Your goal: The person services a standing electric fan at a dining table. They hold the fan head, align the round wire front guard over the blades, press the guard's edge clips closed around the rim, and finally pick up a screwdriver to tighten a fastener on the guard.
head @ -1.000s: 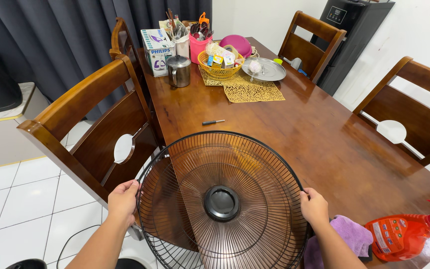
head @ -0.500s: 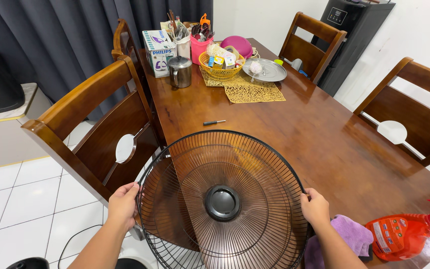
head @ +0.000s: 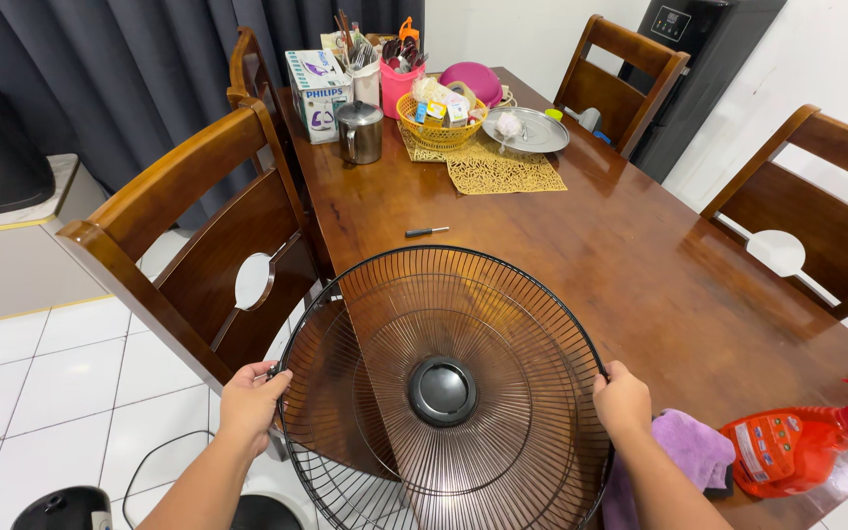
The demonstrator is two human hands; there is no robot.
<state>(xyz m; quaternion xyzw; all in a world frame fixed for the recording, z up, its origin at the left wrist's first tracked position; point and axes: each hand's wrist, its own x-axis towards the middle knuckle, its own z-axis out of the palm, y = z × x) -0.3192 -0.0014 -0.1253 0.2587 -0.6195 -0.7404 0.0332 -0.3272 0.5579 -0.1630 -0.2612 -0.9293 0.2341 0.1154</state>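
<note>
left hand (head: 252, 400) gripping the left rim of the round wire fan grille (head: 442, 388) | right hand (head: 623, 399) clamping the right rim, balancing it | grille hanging over the near edge of the wooden counter (head: 581, 245) | small screwdriver (head: 426, 232) lying just beyond | purple cloth (head: 691, 447) sitting near right

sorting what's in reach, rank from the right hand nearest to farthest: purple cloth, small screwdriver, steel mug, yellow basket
1. Purple cloth, right beside the right hand.
2. Small black-handled screwdriver, mid-table.
3. Lidded steel mug, far left end.
4. Yellow plastic basket, far end, too close to the mug to call.
</note>
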